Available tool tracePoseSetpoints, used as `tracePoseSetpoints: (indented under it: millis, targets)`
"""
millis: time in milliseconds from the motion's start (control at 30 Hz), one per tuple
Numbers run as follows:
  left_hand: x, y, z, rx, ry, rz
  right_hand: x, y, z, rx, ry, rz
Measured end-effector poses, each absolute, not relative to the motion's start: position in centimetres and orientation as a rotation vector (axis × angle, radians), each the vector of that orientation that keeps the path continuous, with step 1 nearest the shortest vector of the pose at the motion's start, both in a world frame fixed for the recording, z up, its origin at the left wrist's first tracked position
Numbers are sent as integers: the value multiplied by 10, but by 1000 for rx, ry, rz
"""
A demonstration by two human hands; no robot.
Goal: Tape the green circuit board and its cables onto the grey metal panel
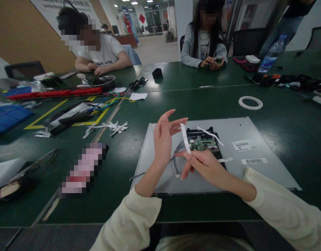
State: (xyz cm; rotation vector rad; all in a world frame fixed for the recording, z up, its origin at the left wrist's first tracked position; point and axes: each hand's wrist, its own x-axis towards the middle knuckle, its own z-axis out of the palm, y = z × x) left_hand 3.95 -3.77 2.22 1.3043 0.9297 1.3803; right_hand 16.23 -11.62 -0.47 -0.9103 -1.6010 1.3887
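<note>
A short strip of white tape is stretched between my two hands above a grey metal panel lying flat on the green table. My left hand is raised upright, its fingertips pinching the strip's upper end. My right hand pinches the lower end between thumb and forefinger. Under the strip, in an opening of the panel, sits a small green circuit board with grey wires looping out to its left. More white tape strips lie across the panel.
A white tape roll lies on the table beyond the panel. Torn white strips, cables and a red bar clutter the left side. Two other people sit across the table. A water bottle stands at the far right.
</note>
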Motion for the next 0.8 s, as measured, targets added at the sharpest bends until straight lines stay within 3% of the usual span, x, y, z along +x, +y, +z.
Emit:
tracePoseSetpoints:
  millis: [267,800]
  targets:
    - [48,-52,24,1465,933,1182,165,-112,-11,-942,-1523,1406]
    - [42,-50,21,1642,1205,1530,153,-118,-15,-702,-1051,1911]
